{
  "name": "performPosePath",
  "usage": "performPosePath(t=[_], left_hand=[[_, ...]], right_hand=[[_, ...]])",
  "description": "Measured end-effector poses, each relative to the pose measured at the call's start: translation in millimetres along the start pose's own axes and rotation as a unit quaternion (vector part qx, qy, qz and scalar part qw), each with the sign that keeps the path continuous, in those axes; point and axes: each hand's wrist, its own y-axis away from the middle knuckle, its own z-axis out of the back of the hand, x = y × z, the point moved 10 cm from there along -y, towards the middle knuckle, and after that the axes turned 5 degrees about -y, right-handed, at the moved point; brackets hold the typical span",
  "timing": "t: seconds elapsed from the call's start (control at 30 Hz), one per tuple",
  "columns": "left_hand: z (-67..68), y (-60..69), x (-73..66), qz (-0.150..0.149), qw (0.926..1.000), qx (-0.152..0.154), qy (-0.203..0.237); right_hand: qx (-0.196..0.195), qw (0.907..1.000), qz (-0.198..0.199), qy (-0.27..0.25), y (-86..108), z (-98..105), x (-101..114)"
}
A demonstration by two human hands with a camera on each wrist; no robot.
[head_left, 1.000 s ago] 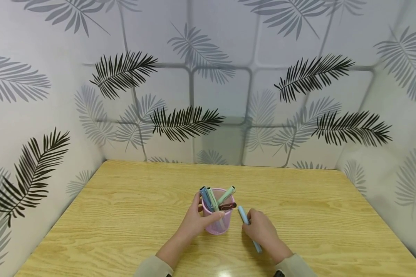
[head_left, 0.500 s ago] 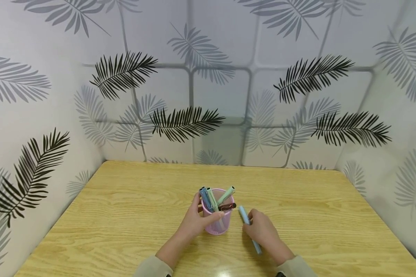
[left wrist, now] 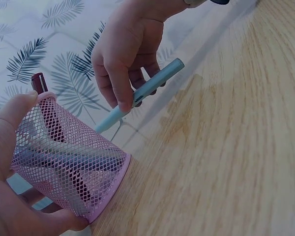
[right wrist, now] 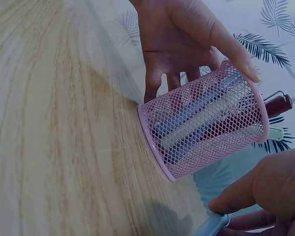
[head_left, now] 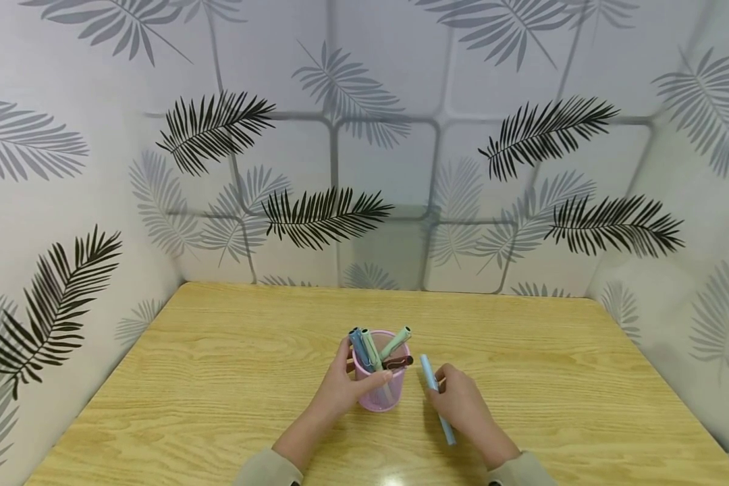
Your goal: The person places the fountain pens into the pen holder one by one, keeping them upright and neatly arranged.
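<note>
My left hand (head_left: pixel 339 388) grips a pink mesh pen holder (head_left: pixel 395 393) standing on the table, with the thumb across its near side. Several pens fill it: blue pens (head_left: pixel 361 347) and a pale green pen (head_left: pixel 372 349) at the left, another green pen (head_left: pixel 397 341) leaning right, and a dark red pen (head_left: pixel 399 362) at the rim. Just right of the holder, my right hand (head_left: pixel 460 399) pinches a light blue pen (left wrist: pixel 160 78) between thumb and fingers. In the left wrist view this pen looks raised off the table, apart from the holder.
The wood-grain table (head_left: pixel 219 364) extends around both hands. Behind it and at its sides stand pale walls (head_left: pixel 383 169) with a leaf pattern.
The light blue pen has shifted slightly, its far end rising a little and the pen turning a bit steeper with my right hand. My left hand and the pen holder keep their place.
</note>
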Motion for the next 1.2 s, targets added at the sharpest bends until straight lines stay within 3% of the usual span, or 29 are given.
performPosePath(t=[0.57, 1.2], left_hand=[[-0.1, -1.2, 5.2, 0.001, 0.9999, -0.009, -0.011], [-0.8, -1.0, 2.8, -0.007, 0.9998, -0.008, -0.018]], right_hand=[[-0.023, 0.9994, -0.003, -0.027, 9.3, 16.3, 8.7], [-0.048, 0.9963, 0.023, -0.068, 16.8, 29.5, 25.7]])
